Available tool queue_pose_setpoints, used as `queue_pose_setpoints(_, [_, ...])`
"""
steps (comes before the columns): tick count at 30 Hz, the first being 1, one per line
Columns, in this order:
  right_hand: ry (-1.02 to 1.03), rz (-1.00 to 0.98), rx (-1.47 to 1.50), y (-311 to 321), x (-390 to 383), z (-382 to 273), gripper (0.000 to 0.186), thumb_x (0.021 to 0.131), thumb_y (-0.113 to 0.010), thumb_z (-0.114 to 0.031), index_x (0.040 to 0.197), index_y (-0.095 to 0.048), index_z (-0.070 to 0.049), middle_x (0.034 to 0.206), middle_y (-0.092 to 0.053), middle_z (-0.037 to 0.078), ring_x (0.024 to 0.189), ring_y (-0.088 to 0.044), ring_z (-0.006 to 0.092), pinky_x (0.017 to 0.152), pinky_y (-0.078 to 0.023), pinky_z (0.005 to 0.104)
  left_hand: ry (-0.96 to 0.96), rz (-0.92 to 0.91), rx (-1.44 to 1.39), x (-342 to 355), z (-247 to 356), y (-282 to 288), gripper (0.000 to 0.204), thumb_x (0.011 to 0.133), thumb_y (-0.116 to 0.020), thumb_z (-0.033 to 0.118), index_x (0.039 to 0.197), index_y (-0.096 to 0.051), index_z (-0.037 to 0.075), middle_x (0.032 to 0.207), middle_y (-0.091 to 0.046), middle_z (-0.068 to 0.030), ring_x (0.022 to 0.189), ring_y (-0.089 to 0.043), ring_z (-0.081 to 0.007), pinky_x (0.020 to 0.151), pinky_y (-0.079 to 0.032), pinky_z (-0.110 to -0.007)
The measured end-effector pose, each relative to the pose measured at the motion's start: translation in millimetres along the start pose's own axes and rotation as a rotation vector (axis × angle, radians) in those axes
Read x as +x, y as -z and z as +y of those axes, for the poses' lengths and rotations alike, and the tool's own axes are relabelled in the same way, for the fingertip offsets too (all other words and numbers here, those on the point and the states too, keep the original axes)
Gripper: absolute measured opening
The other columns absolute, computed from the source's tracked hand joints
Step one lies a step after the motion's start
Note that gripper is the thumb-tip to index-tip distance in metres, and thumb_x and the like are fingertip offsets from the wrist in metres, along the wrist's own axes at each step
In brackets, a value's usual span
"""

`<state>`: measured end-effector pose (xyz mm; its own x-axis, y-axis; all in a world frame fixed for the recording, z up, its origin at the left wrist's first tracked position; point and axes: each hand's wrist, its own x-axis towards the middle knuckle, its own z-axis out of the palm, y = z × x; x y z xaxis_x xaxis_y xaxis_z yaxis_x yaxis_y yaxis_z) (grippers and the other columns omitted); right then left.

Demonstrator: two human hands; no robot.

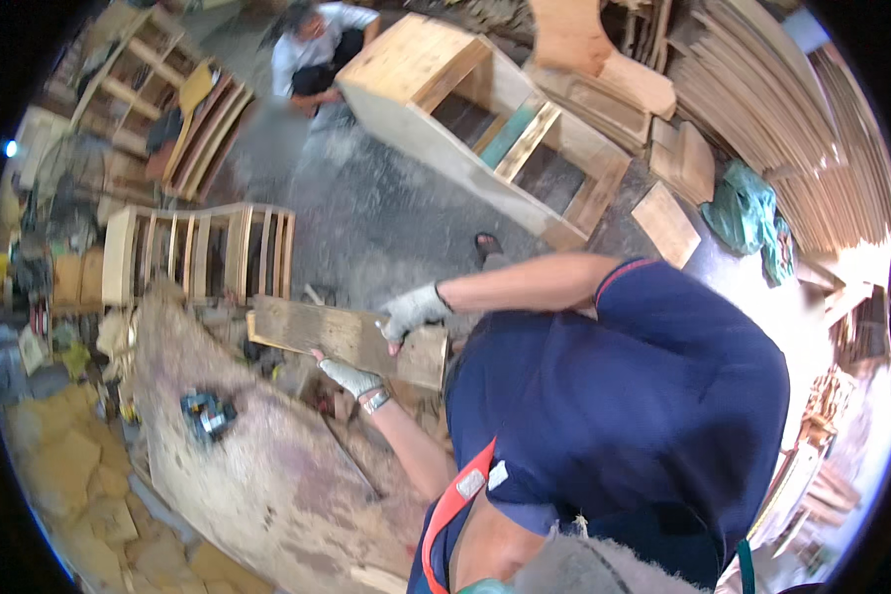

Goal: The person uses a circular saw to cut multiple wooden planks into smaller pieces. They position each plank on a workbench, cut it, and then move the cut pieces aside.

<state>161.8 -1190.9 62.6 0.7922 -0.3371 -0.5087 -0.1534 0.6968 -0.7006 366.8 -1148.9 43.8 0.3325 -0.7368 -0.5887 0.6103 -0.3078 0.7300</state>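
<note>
A wooden board (312, 327) lies slantwise in front of my body, with a paler strip of wood showing under its left end. My right hand (413, 313), in a pale glove with bare fingertips, grips it from above near the right end. My left hand (350, 377), gloved the same way and with a band at the wrist, holds the near edge with the thumb on top. Its other fingers are hidden below the wood. Beside the left forearm, a thin dark rod (351, 457) lies on a large worn workbench top (238, 475). A dark teal power tool (208, 417) rests farther left.
A slatted wooden frame (198, 252) stands beyond the bench. At the back, a person (317, 49) crouches beside a large wooden cabinet carcass (436, 124). Stacked thin boards (762, 99) and a green bag (741, 213) are at right. Flat brown sheets (69, 455) cover the lower left.
</note>
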Motion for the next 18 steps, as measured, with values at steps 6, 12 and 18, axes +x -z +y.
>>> queue_pose_setpoints(6, [0.162, 0.422, 0.371, 106.1, -107.1, 37.5, 0.029, 0.079, -0.082, -0.015, 0.101, -0.065, -0.01, 0.095, -0.066, 0.005, 0.092, -0.066, 0.022, 0.08, -0.055, 0.0414, 0.177, -0.115, 0.232, 52.7, -76.6, -112.7, 0.102, 0.092, -0.057, 0.073, 0.161, -0.025, 0.005, 0.157, -0.035, -0.0219, 0.145, -0.037, -0.039, 0.119, -0.031, -0.054])
queue_pose_setpoints(12, [0.334, 0.685, 0.932, 228.3, -257.8, 32.2, 0.044, 0.084, -0.075, -0.003, 0.127, -0.061, -0.003, 0.117, -0.07, 0.014, 0.112, -0.068, 0.0293, 0.104, -0.054, 0.0459, 0.207, -0.029, 0.286, 67.6, -159.5, -115.1, 0.072, 0.097, -0.055, 0.063, 0.16, -0.033, 0.036, 0.144, -0.045, -0.0108, 0.115, -0.054, -0.0322, 0.091, -0.046, -0.049])
queue_pose_setpoints(18, [0.772, 1.116, 0.56, 410.3, -458.3, -42.4, 0.036, 0.084, -0.076, -0.004, 0.119, -0.066, -0.004, 0.11, -0.073, 0.01, 0.099, -0.072, 0.025, 0.093, -0.061, 0.043, 0.244, 0.098, 0.242, 55.7, -185.5, -113.7, 0.068, 0.096, -0.054, 0.064, 0.157, -0.037, 0.039, 0.143, -0.048, -0.0097, 0.113, -0.055, -0.0308, 0.093, -0.046, -0.048])
